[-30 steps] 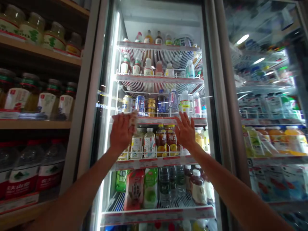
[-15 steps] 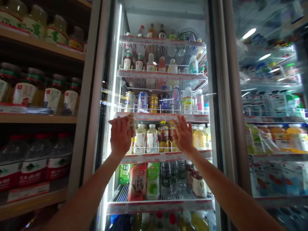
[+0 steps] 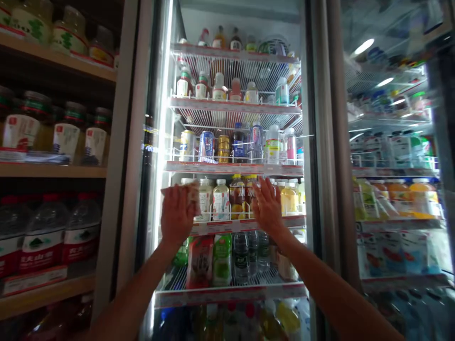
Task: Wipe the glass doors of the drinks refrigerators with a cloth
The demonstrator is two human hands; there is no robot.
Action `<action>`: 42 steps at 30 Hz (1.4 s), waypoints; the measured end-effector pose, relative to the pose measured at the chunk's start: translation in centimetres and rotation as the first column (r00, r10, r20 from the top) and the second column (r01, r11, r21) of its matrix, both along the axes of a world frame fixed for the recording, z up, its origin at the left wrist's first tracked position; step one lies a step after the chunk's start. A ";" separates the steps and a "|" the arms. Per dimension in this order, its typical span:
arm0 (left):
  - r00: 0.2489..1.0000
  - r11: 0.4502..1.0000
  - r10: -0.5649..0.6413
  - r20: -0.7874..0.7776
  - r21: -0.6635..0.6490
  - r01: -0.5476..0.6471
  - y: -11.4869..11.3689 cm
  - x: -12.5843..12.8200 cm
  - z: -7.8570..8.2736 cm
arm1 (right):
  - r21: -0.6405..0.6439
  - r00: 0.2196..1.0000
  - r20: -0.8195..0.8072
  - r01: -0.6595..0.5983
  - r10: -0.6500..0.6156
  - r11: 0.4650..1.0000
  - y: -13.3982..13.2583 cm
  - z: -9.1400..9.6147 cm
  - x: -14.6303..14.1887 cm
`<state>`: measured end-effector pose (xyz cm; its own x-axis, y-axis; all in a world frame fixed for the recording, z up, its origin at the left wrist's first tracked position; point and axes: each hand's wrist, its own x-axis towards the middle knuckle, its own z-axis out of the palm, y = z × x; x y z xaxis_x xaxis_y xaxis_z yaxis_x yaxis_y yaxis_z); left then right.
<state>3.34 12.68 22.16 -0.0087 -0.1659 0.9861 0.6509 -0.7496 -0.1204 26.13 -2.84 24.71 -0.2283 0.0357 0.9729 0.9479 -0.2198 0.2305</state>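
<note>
My left hand is raised against the glass door of a drinks fridge, its fingers pressed over a pale, crumpled cloth. The cloth shows past the fingers on both sides; whether it is fabric or paper I cannot tell. To the right, my right hand lies against the glass with its fingers stretched out and nothing in them. Behind the glass, between the hands, stand a pale-labelled bottle and a dark amber bottle with a yellow cap.
A metal door frame runs up the right side, beside another glass-fronted fridge with juice bottles. On the left, wooden shelves hold bottled drinks. Wire shelves with bottles and cans fill the fridge ahead.
Both hands have shifted a little down the glass, the left one with the cloth under it. The view has moved slightly, so the shelves appear a bit farther left.
</note>
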 end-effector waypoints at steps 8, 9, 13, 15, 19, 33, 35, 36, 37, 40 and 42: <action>0.970 0.991 0.052 -0.236 0.134 -0.020 -2.6 2.4 -4.4 | -0.037 0.998 0.040 -0.051 0.053 0.998 1.0 -1.8 -1.9; 0.958 0.988 0.061 -0.280 0.155 -0.018 -2.7 2.4 -4.8 | -0.042 0.997 0.046 -0.058 0.059 0.997 1.2 -2.0 -2.2; 0.991 0.995 0.063 -0.117 0.084 -0.053 -0.7 -0.6 -4.9 | -0.040 0.998 0.032 -0.060 0.061 0.997 1.0 -2.6 -1.6; 0.998 0.998 0.060 0.036 0.007 -0.060 0.1 -1.7 -4.4 | -0.024 0.997 0.025 -0.070 0.071 0.997 0.8 -3.0 -1.3; 0.999 0.999 0.021 0.034 0.034 -0.022 -1.4 0.3 -4.8 | -0.037 0.990 0.030 -0.137 0.139 0.990 1.3 -4.0 -2.7; 0.974 0.987 -0.159 -0.164 -0.012 0.159 -3.9 4.1 -3.5 | -0.198 0.830 -0.040 -0.552 0.556 0.810 2.9 -5.5 -8.0; 0.977 0.985 -0.169 -0.131 -0.060 0.163 -3.4 2.4 -4.3 | -0.237 0.894 -0.045 -0.443 0.446 0.864 4.1 -5.6 -9.2; 0.984 0.983 -0.158 -0.076 -0.108 0.149 -3.1 1.4 -4.8 | -0.257 0.925 -0.037 -0.374 0.378 0.891 4.7 -5.7 -10.0; 0.990 0.977 -0.137 -0.018 -0.166 0.132 -2.8 0.6 -5.2 | -0.266 0.950 -0.031 -0.307 0.310 0.914 5.3 -5.8 -10.8; 0.996 0.949 -0.068 0.052 -0.304 0.080 -1.6 -1.2 -5.9 | -0.272 0.986 -0.004 -0.161 0.166 0.949 6.4 -5.9 -11.9; 0.999 0.950 -0.047 -0.007 -0.310 0.043 -0.9 -1.7 -6.1 | -0.276 0.992 0.040 -0.107 0.123 0.955 5.8 -5.8 -10.3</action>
<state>1.64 11.73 16.02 0.0051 0.1478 0.9890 0.6155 -0.7799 0.1134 15.86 2.97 18.86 -0.3003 0.2678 0.9155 0.9469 -0.0318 0.3199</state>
